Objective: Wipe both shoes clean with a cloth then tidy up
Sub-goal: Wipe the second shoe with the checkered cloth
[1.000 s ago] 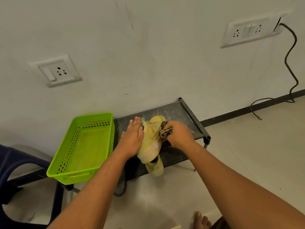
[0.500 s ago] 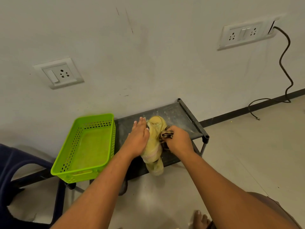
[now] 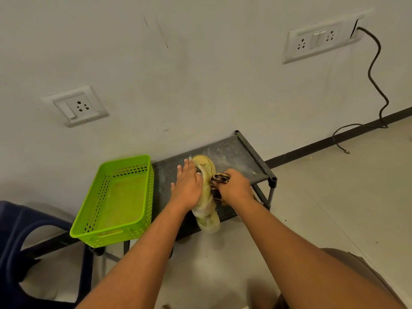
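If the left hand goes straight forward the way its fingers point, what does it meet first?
Probably the wall behind the rack: the left hand lies on the shoe, fingers toward the wall, with only bare shelf ahead. Depth is unclear.

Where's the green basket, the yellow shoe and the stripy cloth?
Green basket (image 3: 107,238): head view, on its front wall.
Yellow shoe (image 3: 206,163): head view, on its toe end.
Stripy cloth (image 3: 219,177): head view, on its bunched top part.
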